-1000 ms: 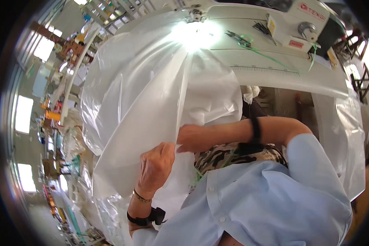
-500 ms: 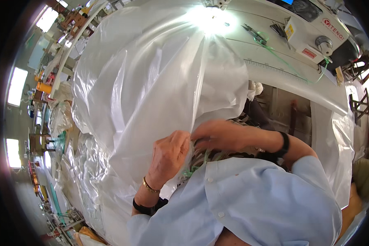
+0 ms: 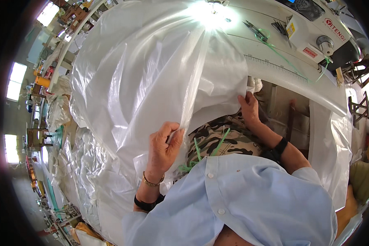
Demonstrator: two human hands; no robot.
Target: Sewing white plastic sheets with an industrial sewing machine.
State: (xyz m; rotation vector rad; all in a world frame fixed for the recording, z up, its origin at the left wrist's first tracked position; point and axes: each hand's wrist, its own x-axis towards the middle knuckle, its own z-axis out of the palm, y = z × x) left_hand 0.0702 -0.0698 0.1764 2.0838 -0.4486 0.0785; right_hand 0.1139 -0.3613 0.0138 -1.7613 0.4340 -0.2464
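Much white sheeting (image 3: 151, 82) over table (image 3: 254, 47); bright windows (image 3: 16, 81).

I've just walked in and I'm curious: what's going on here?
A person's left hand pinches the folded edge of a shiny white sheet; the right hand is at its right edge. The sheet stretches up to a bright light at the white sewing machine, and dark snips lie nearby.

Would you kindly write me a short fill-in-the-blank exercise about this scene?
1. The left hand pinches the sheet between forefinger and ____.
2. The right hand has a wristband coloured ____.
3. The shirt is light ____.
4. The string by the snips is ____.

Missing words: thumb; black; blue; green.
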